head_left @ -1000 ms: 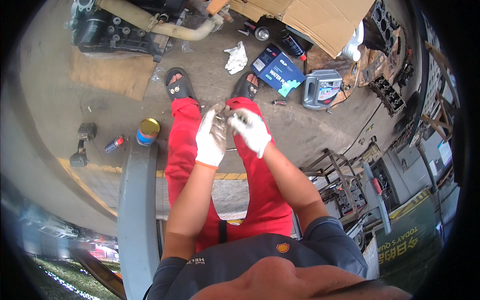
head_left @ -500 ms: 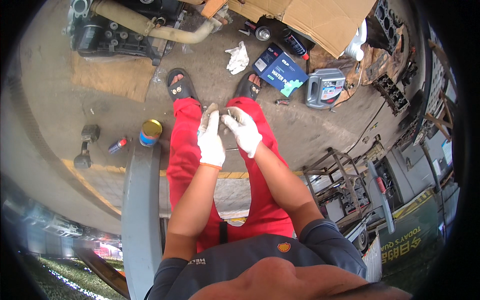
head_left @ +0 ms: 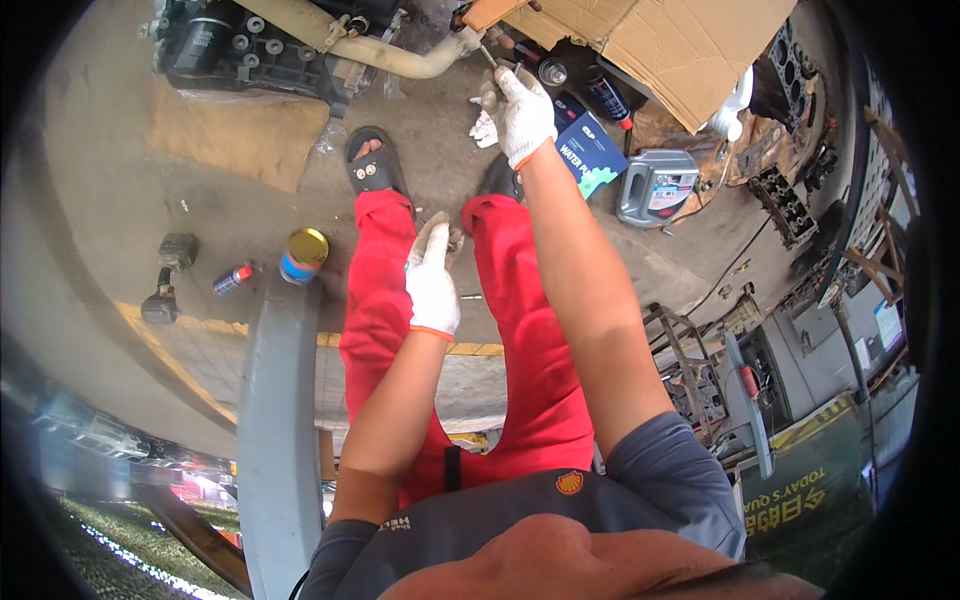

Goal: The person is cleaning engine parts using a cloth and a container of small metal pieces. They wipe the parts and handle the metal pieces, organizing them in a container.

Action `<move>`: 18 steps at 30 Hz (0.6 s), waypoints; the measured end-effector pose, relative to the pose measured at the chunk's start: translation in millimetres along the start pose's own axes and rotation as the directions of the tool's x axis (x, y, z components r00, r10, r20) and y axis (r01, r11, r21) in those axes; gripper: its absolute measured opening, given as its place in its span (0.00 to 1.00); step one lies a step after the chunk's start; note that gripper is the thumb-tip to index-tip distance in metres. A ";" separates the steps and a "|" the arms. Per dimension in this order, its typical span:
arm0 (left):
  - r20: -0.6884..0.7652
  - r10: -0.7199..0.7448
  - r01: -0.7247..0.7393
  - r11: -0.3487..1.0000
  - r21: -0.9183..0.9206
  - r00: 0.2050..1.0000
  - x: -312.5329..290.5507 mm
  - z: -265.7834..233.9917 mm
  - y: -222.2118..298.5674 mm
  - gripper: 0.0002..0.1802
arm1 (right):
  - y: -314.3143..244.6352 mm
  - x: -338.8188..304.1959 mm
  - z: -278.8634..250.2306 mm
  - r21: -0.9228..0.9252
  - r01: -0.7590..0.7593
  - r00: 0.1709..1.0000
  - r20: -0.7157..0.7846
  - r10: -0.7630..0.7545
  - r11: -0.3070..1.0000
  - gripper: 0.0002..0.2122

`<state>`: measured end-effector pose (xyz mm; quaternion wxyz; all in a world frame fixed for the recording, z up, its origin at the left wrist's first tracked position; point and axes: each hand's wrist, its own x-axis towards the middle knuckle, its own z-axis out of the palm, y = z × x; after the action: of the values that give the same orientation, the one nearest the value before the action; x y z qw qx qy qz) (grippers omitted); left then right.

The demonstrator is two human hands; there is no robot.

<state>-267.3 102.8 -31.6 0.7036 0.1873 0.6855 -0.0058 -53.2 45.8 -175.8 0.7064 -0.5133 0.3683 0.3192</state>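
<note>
I sit with my legs in red trousers (head_left: 380, 300) stretched out over the concrete floor, and both hands wear white gloves. My left hand (head_left: 433, 283) is held up between my knees, its fingers pinching a small dark metal part (head_left: 452, 238). My right hand (head_left: 520, 108) is stretched far forward, close to a thin tool (head_left: 487, 55) by the end of a beige pipe (head_left: 400, 60). Whether its fingers grip anything is unclear. A white rag (head_left: 484, 130) lies on the floor just beside that hand.
A dark engine block (head_left: 250, 50) lies at the far left, a cardboard box (head_left: 650, 50) at the far right. A blue carton (head_left: 592, 152), a grey oil jug (head_left: 655, 185), a yellow-lidded can (head_left: 303, 255) and a small spray can (head_left: 232, 278) stand around my feet. A grey beam (head_left: 275, 420) runs beside my left leg.
My hands were together over my knees around the small part. The right hand has since left it and reached forward toward the pipe, while the left stays put with the part.
</note>
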 end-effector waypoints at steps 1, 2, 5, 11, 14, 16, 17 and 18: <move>0.010 0.005 -0.005 1.000 -0.008 1.000 2.1 0.8 1.1 0.17 | -3.1 -0.1 2.9 -0.042 -0.009 1.000 -0.010 0.009 0.999 0.09; -0.006 -0.010 0.010 1.000 0.007 1.000 2.8 0.4 1.3 0.16 | -6.0 0.5 4.8 -0.084 -0.018 1.000 -0.020 0.016 0.996 0.09; -0.030 -0.029 0.030 0.999 0.022 0.999 1.5 -1.2 1.9 0.15 | -2.5 4.0 -0.2 -0.038 -0.001 1.000 0.025 0.002 0.999 0.09; -0.015 -0.023 0.023 1.000 -0.005 1.000 -0.8 -0.4 -0.2 0.16 | -8.4 8.7 11.7 0.034 -0.020 0.994 0.110 0.016 0.999 0.10; -0.014 -0.028 0.028 1.000 0.000 1.000 -0.3 -1.0 0.4 0.16 | -3.6 20.0 14.0 0.061 -0.025 0.986 0.167 0.014 0.998 0.10; -0.021 -0.041 0.042 0.999 0.024 0.999 -2.8 0.1 4.0 0.16 | 0.5 29.3 16.7 0.155 -0.047 0.981 0.191 0.017 0.987 0.11; -0.016 -0.036 0.037 0.999 0.024 0.999 -3.5 0.3 4.4 0.16 | 2.9 32.6 17.4 0.201 -0.061 0.979 0.204 0.019 0.978 0.12; -0.011 -0.032 0.032 0.999 0.024 0.999 -4.6 0.8 4.3 0.16 | 4.1 33.7 15.6 0.228 -0.094 0.969 0.246 0.036 0.969 0.12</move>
<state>-265.6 105.5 -26.1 0.6973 0.1847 0.6921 -0.0241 -35.9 64.4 -203.3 0.7912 -0.3700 0.3327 0.3556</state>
